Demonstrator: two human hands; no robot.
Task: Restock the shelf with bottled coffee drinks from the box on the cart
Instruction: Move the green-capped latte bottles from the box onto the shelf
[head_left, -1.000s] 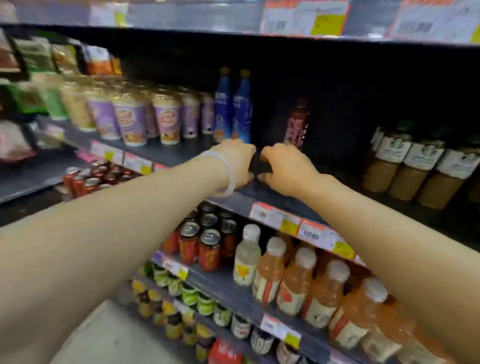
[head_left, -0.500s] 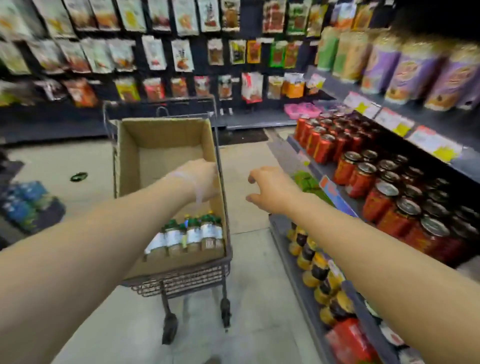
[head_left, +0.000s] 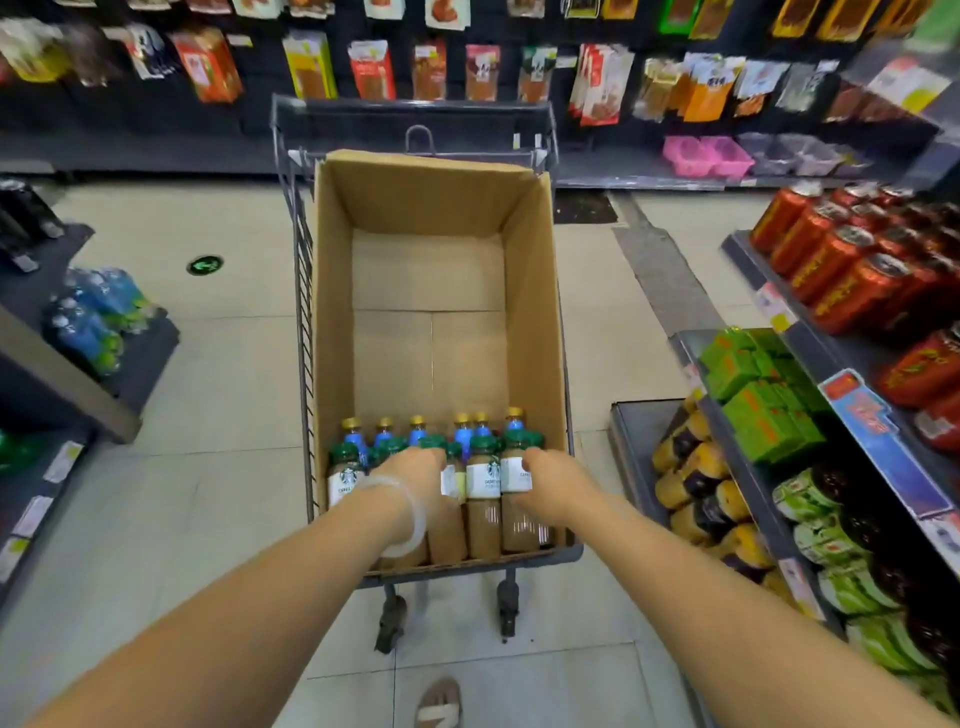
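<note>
An open cardboard box (head_left: 535, 291) sits in a grey wire cart (head_left: 298, 244) straight ahead. Its near end holds a row of coffee bottles (head_left: 483, 480) with green caps and white labels; behind them stand blue bottles with gold caps (head_left: 417, 428). My left hand (head_left: 415, 475), a clear bangle on its wrist, curls over a coffee bottle in the middle of the row. My right hand (head_left: 553, 483) grips the rightmost coffee bottle (head_left: 516, 470) by its upper body. The rest of the box floor is bare cardboard.
Shelves on the right (head_left: 852, 395) carry red cans (head_left: 831, 275), green packs (head_left: 753, 384) and yellow and green bottles lower down. Water bottle packs (head_left: 93, 322) lie on a low shelf at left. Snack bags hang on the far wall. A sandalled foot (head_left: 439, 701) stands behind the cart.
My view turned from the drinks shelf to the cart. Both hands left the shelf edge, crossed to the box and came down onto the coffee bottles.
</note>
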